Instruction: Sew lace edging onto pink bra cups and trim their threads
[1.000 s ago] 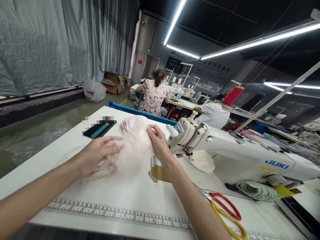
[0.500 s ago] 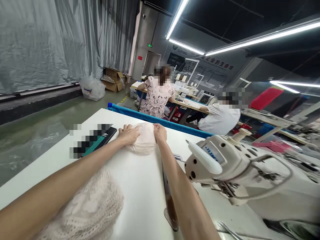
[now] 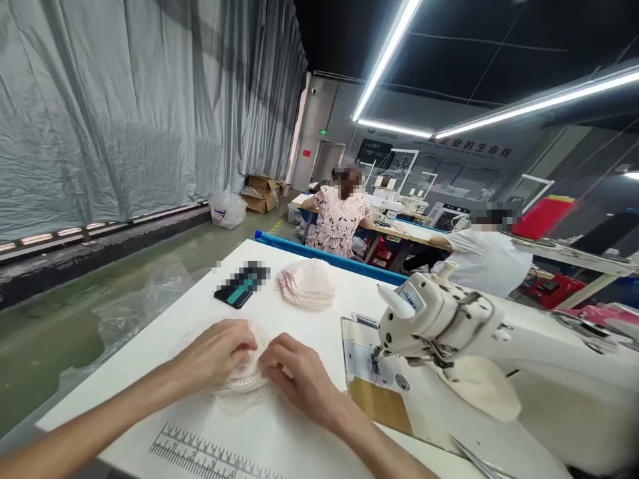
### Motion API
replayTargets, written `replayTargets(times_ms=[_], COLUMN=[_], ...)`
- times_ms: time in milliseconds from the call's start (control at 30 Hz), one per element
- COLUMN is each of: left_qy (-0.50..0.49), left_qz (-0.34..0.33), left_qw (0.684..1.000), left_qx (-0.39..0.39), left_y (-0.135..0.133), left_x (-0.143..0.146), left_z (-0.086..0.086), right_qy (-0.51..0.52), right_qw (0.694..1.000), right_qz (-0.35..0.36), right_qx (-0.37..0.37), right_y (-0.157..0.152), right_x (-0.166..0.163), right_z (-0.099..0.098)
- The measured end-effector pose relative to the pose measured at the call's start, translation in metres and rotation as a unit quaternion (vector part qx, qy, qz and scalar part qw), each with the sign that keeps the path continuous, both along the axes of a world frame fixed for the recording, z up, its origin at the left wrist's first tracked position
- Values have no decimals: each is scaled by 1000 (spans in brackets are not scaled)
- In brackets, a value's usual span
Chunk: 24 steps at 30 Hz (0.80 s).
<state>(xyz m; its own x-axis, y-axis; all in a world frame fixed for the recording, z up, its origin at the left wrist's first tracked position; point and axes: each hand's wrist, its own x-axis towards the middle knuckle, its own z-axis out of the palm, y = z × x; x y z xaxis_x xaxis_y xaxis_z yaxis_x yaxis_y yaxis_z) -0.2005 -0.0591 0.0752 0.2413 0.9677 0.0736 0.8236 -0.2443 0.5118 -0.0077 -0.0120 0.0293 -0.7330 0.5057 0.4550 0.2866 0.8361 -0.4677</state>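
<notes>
A pale pink, openwork lace fabric piece lies bunched on the white table, blurred by motion. My left hand is at its upper left side, fingers curled and pinching the cloth. At its right edge my right hand has its thumb and fingers closed on the fabric; the fingertips are partly hidden. Farther back rests a layered stack of pale pink fabric pieces, apart from both hands. A dark phone with a green stripe lies left of that stack.
At right stands a white sewing machine, with a round cream piece hanging beneath its arm. Scissors lie at the front right. Ruler markings run along the table's near edge. Two people sit at tables beyond a blue cloth trough.
Both hands have left the far stack, come back toward me, and taken hold of the nearer lace piece. The camera view has shifted, showing the ruler markings and more of the sewing machine.
</notes>
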Motion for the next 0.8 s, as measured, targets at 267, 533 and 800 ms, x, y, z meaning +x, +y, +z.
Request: replayTargets(times_ms=[267, 533, 800], left_qy=[-29, -111, -158], left_qz=[32, 33, 45], left_qw=[999, 993, 986], left_qx=[9, -3, -38], left_y=[-19, -7, -1], left_x=[4, -9, -13], left_z=[-21, -23, -26], right_qy=[-13, 16, -15], right_qw=[999, 999, 999], right_qz=[-12, -35, -26], right_qx=[44, 13, -18], right_y=[-14, -6, 9], right_x=[0, -2, -20], right_z=[-14, 1, 11])
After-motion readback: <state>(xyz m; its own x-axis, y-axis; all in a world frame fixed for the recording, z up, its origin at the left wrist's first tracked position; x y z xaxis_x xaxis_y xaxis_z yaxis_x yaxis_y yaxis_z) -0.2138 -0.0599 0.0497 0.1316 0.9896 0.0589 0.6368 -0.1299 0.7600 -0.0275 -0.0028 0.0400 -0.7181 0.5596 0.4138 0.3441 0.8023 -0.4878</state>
